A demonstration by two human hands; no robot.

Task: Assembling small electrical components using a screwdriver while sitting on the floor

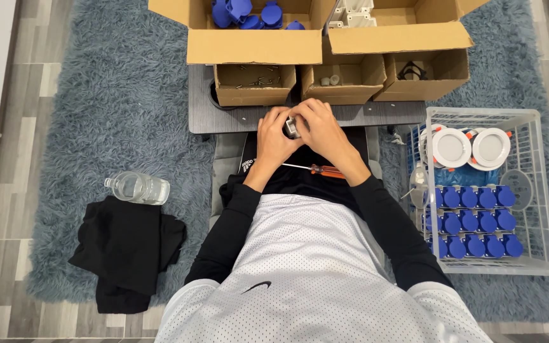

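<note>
Both hands meet over the near edge of a low dark grey tabletop, and between them sits a small grey-and-white plastic part, mostly hidden by fingers. The left hand curls around the part from its side, and the right hand closes over it from the other side and above, so both are grasping the same piece; its exact shape cannot be made out. Just below the wrists a screwdriver with an orange handle and thin metal shaft lies across the person's lap on black cloth, touched by neither hand. Along the far side of the tabletop stand three small open cardboard boxes: the left one holds small dark metal bits, the middle one a few small grey pieces, the right one a dark coiled item. Behind them a large cardboard box holds blue plastic caps, and a second large box holds white plastic parts. To the person's right a white wire basket holds rows of blue capped pieces and two round white discs. To the left, on the shaggy grey-blue rug, lie a clear plastic bottle and a crumpled black garment.
</note>
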